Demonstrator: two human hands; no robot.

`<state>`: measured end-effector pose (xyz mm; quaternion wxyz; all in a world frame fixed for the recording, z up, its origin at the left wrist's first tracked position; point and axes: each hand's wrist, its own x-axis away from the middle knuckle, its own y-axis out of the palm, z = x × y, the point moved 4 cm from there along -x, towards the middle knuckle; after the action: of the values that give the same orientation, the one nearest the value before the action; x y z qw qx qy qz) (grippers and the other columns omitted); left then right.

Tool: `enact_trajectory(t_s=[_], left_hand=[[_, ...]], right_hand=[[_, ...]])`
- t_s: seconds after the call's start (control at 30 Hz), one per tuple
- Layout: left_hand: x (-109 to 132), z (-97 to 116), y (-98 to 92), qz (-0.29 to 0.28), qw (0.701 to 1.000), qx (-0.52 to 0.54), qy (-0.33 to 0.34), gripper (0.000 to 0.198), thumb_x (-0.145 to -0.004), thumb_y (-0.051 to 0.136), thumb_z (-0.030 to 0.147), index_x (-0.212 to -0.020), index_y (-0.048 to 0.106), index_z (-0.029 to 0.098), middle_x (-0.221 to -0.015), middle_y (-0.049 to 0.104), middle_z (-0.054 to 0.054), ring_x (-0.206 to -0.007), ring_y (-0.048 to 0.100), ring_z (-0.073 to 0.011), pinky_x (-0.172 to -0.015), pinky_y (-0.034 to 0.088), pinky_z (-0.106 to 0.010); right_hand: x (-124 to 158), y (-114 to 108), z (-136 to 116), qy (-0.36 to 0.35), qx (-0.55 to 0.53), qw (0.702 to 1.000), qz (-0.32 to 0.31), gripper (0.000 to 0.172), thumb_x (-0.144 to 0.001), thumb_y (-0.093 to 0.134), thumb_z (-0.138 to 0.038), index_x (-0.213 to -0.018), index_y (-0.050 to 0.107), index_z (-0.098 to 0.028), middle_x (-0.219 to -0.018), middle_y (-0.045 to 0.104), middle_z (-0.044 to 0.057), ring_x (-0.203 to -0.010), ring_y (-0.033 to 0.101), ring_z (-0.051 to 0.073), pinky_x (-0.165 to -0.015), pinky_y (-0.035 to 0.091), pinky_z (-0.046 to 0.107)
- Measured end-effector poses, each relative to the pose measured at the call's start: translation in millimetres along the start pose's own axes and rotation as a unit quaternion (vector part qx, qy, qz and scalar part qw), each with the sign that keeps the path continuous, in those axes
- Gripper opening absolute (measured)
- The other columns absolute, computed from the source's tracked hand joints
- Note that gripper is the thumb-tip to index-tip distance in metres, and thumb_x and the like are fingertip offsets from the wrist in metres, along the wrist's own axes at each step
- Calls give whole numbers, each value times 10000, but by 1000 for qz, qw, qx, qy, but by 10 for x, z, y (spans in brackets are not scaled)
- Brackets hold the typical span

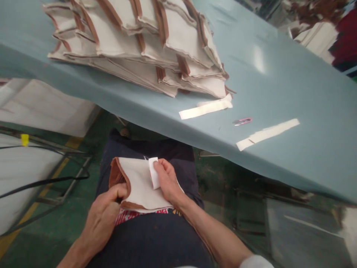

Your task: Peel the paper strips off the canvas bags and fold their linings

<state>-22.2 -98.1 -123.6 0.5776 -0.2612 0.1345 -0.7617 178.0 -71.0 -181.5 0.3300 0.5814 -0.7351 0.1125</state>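
Across my lap lies a cream cloth piece with brown edging [136, 186], its brown left end gaping a little. My left hand [104, 208] is closed on that brown edge, some fingers hidden inside the fold. On the cloth's right side, my right hand [169, 182] pinches a small white label [154, 174] between thumb and fingers. The label lies against or just above the cloth; I cannot tell whether it is attached. Some red-and-white patterned fabric [139, 216] shows beneath the cloth's lower edge.
On the blue-green table [267, 89] ahead rests a pile of similar cream-and-brown pieces [139, 48]. Nearer its front edge are cream strips [206, 108], pink-handled thread snips [242, 121] and another row of strips [267, 134]. A metal frame [69, 178] with dark cables stands left.
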Motion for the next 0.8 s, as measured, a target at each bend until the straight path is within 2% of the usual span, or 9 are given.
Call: enact_trajectory(t_s=[0.1, 0.23, 0.33, 0.47, 0.63, 0.7, 0.8], left_hand=[[127, 62, -54, 7, 999, 49, 5, 367, -1031, 642, 552, -826, 751, 269, -802, 762, 13, -728, 684, -218, -705, 570, -270], [189, 75, -58, -6, 999, 42, -32, 424, -1075, 646, 574, -829, 808, 269, -870, 834, -3, -787, 744, -221, -750, 578, -259], [118, 61, -39, -6, 997, 46, -54, 442, -1083, 654, 589, -849, 842, 265, -846, 854, 2, -779, 772, -210, -770, 588, -240], [-101, 183, -32, -18, 997, 80, -18, 418, -1077, 683, 574, -879, 857, 249, -784, 852, 10, -695, 770, -192, -683, 580, -218], [-376, 561, -102, -47, 991, 119, 37, 380, -1089, 669, 494, -880, 863, 243, -757, 828, 16, -655, 729, -173, -652, 576, -206], [-444, 693, -138, -57, 989, 130, 46, 374, -1070, 687, 490, -838, 844, 243, -715, 798, 28, -625, 699, -162, -649, 579, -200], [-500, 789, -186, -66, 987, 140, 30, 364, -1059, 686, 490, -841, 842, 243, -706, 788, 33, -609, 682, -156, -619, 567, -196]], right_hand=[[-16, -16, 62, 18, -3, 1000, -6, 503, -805, 798, -706, -846, 571, -259, -656, 505, -90, -571, 399, 112, -524, 339, 239], [-7, -7, 28, 17, -1, 1000, -6, 516, -808, 799, -719, -840, 566, -260, -660, 513, -85, -573, 409, 114, -528, 347, 239], [36, 2, -105, -1, 10, 1000, -10, 524, -813, 822, -717, -834, 584, -250, -652, 533, -80, -572, 422, 108, -533, 351, 232], [189, -31, -493, -26, 29, 999, -36, 537, -815, 869, -710, -877, 627, -234, -626, 565, -77, -533, 420, 96, -509, 348, 220], [643, -115, -1214, -97, 66, 989, -91, 537, -907, 874, -703, -880, 643, -219, -588, 518, -93, -489, 330, 65, -481, 293, 209], [827, -94, -1379, -87, 101, 982, -133, 493, -958, 871, -650, -880, 650, -216, -599, 517, -90, -494, 346, 66, -480, 286, 211], [951, -28, -1441, -71, 177, 969, -158, 401, -998, 847, -540, -856, 655, -218, -616, 559, -74, -512, 404, 74, -488, 285, 218]])
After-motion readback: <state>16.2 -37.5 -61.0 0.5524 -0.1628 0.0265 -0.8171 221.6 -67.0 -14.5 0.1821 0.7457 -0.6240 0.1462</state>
